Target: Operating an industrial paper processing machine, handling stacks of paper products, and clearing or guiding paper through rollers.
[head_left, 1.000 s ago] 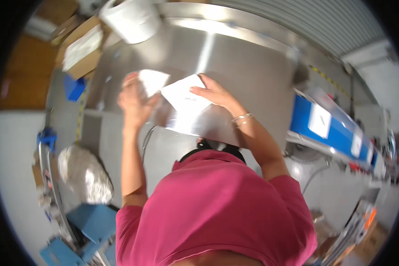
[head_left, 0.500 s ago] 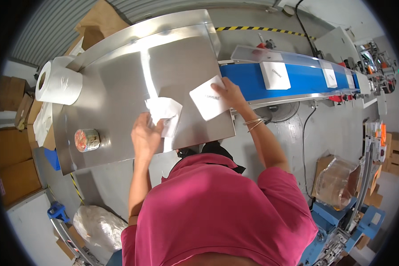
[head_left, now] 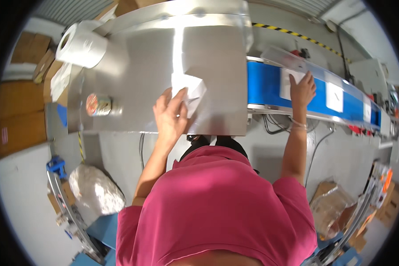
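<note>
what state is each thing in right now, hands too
left hand, fingers bent at folded white packet
folded white packet, creased
right hand, open, over near flat packet
near flat packet, partly covered
middle flat packet, lying on blue conveyor belt
blue conveyor belt, loaded; whether running unclear
white roll, core hole showing

Left fingers (head_left: 177, 98) touch white paper (head_left: 196, 89) on the table (head_left: 221, 102); under the right fingers (head_left: 307, 80), a white piece (head_left: 286, 89) on a blue belt (head_left: 264, 82).

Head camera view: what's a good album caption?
Left hand at folded white paper on a metal table, right hand at a white square on a blue conveyor belt.
</note>
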### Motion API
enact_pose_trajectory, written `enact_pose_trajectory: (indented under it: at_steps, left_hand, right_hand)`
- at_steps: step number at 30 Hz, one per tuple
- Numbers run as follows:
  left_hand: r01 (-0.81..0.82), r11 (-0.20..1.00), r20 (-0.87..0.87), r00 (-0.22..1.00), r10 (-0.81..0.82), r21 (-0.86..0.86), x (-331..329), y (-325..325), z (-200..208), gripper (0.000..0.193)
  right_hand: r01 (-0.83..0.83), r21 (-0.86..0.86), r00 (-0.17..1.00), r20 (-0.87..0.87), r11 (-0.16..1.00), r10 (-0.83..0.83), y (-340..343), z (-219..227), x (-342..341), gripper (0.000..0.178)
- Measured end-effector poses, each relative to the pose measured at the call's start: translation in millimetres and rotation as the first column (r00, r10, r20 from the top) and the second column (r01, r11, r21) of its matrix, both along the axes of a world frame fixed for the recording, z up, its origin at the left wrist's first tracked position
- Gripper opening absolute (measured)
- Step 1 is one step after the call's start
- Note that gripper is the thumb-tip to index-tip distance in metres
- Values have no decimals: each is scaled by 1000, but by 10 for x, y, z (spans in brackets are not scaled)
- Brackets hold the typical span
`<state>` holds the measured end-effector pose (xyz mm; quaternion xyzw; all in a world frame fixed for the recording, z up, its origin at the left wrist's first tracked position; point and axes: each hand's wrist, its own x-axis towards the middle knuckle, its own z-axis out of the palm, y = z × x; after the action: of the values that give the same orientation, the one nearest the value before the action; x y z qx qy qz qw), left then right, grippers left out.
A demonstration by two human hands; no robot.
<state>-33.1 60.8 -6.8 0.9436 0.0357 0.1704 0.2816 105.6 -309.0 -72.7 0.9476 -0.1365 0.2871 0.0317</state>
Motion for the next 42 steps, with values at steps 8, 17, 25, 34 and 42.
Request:
enact_pose_trajectory:
  at_steps: [8,17,25,34,42]
  left_hand:
    - [-6,999,13,1000,7,-53,-46,40,-28,35]
    - [51,969,-121,989,-82,-241,5,65,63,30]
    - [-40,994,-33,999,37,-99,-28,157,-14,30]
    - [-75,982,-27,997,71,-176,-16,113,-46,37]
    - [-97,968,-92,993,77,-232,-22,110,-16,35]
  right_hand:
    - [-370,926,383,78,76,920,1542,423,-372,43]
    - [-431,902,21,35,-23,999,1940,273,-138,41]
    - [-85,982,652,-71,166,755,923,112,-327,24]
    - [-89,148,994,-48,985,97,-369,-86,-198,55]
    - [-407,910,316,59,79,947,1596,477,-209,49]
